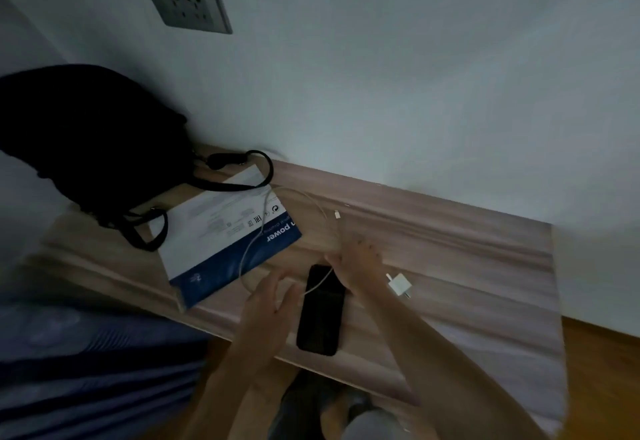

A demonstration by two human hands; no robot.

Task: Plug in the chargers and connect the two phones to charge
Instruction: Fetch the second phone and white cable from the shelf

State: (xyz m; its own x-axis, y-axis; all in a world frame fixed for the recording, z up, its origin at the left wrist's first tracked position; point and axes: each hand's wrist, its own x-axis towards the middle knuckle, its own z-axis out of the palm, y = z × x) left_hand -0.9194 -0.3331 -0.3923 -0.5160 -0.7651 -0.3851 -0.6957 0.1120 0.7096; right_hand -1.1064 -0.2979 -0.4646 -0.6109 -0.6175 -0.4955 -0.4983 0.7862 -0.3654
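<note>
A black phone (322,311) lies face up near the front edge of the wooden table (467,266). A thin white cable (254,235) loops over a white-and-blue box and across the phone's top; its free plug (337,213) rests on the table. My right hand (356,263) pinches the cable just above the phone's top end. My left hand (273,296) hovers left of the phone with fingers apart, touching the cable loop. A white charger adapter (399,284) lies to the right of the phone. A grey wall socket (187,1) sits high on the wall at the left.
A black bag (86,141) with straps stands at the table's left end, partly on the white-and-blue box (228,235). A blue bed cover (86,370) lies below left. Wooden floor (599,370) shows at the right.
</note>
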